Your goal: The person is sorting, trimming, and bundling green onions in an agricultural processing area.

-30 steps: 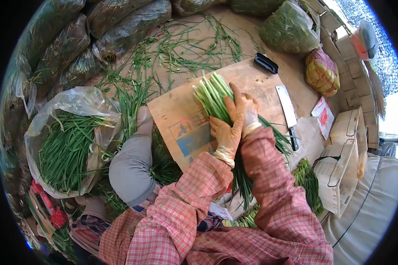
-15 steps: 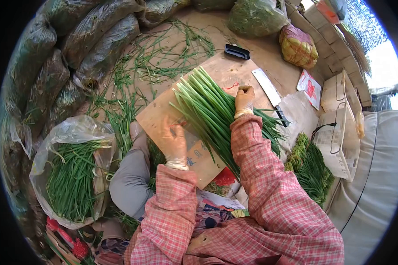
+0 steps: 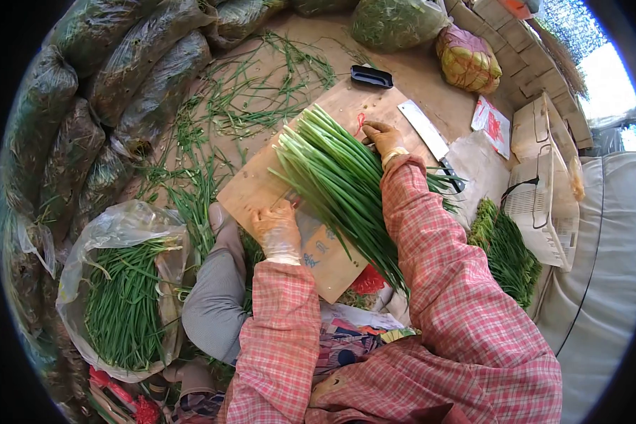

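A thick bundle of green chives [image 3: 336, 180] lies diagonally across a wooden board [image 3: 261, 187] on the ground. My left hand [image 3: 277, 226], in a thin glove, rests on the board at the bundle's near left edge and holds nothing. My right hand [image 3: 381, 136] reaches past the far side of the bundle. Its fingertips pinch a red rubber band [image 3: 360, 121] that lies on the board.
A cleaver [image 3: 425, 129] lies on the board's right edge, and a black flat object [image 3: 372, 76] beyond it. An open plastic bag of chives [image 3: 124, 293] sits at left, a white basket [image 3: 544, 194] and stacked chives [image 3: 509, 258] at right. Filled sacks [image 3: 145, 85] line the far side.
Both hands let go of the upright bundle, which now lies flat on the board. My left hand settled on the board. My right hand moved to the red rubber band.
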The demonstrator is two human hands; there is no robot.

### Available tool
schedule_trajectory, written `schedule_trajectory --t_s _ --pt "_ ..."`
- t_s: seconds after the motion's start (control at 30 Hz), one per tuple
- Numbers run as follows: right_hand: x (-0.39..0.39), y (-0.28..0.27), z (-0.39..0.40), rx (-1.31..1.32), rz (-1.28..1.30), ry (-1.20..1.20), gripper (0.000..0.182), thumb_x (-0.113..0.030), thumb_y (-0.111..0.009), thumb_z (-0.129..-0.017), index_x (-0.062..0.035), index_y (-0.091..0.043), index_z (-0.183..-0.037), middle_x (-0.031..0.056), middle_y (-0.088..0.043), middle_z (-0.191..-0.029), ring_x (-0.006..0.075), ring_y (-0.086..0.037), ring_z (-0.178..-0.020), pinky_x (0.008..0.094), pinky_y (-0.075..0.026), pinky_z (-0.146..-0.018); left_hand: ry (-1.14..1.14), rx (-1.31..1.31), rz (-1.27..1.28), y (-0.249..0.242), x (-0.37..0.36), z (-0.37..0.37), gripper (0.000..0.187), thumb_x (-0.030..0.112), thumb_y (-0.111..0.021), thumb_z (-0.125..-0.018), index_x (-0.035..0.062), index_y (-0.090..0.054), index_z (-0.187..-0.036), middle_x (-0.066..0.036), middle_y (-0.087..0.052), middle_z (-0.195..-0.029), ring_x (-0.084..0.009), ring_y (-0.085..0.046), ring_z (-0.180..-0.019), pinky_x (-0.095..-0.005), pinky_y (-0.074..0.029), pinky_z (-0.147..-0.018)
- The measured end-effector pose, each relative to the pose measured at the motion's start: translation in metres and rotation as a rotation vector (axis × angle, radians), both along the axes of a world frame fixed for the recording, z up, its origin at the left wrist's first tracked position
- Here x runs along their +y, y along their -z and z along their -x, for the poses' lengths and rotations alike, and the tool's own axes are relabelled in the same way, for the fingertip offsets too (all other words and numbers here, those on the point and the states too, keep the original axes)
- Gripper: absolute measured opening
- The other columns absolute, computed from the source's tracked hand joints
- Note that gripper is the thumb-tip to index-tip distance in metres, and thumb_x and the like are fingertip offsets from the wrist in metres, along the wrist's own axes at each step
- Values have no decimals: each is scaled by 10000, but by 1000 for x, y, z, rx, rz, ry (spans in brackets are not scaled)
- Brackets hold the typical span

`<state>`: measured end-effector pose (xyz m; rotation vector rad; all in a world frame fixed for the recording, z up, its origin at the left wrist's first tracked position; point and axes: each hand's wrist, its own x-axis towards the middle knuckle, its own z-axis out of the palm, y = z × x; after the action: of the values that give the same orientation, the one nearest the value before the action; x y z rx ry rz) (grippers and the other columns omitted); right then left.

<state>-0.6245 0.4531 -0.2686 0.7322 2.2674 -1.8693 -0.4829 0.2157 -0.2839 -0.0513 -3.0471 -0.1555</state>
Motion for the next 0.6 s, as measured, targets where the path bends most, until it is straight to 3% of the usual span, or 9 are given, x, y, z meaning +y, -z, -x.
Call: schedule_trajectory --t_s 0.27,0.47,0.57,0.6 --pt "-2 4 20 -73 -157 -101 277 -204 -657 -748 -17 -627 -951 53 -604 -623 100 -477 -424 225 -353 -397 70 104 -159 0 4 -13 118 164 -558 -746 97 -616 -825 -77 -601 -723 -229 -560 -781 -374 -354 -793" --pt "-2 11 20 1 -104 -60 198 -122 -651 -725 30 -621 -849 107 -638 -712 147 -608 -572 233 -485 -561 43 -75 -253 -7 -6 -29 119 170 -544 -771 107 -638 -808 -98 -612 -756 -254 -565 -794 -389 -342 -794" --pt "5 10 13 1 -232 -64 195 -148 -662 -716 12 -640 -825 88 -643 -721 132 -600 -587 244 -479 -607 -11 84 -464 -16 -3 -32 116 165 -564 -776 83 -641 -804 -120 -603 -792 -267 -561 -785 -388 -377 -772" --pt "7 9 11 39 -300 -80 195 -158 -666 -712 4 -646 -818 82 -644 -720 126 -597 -591 246 -474 -614 33 114 -644 -22 1 -28 115 158 -584 -767 69 -635 -821 -114 -603 -798 -250 -563 -773 -377 -389 -743"
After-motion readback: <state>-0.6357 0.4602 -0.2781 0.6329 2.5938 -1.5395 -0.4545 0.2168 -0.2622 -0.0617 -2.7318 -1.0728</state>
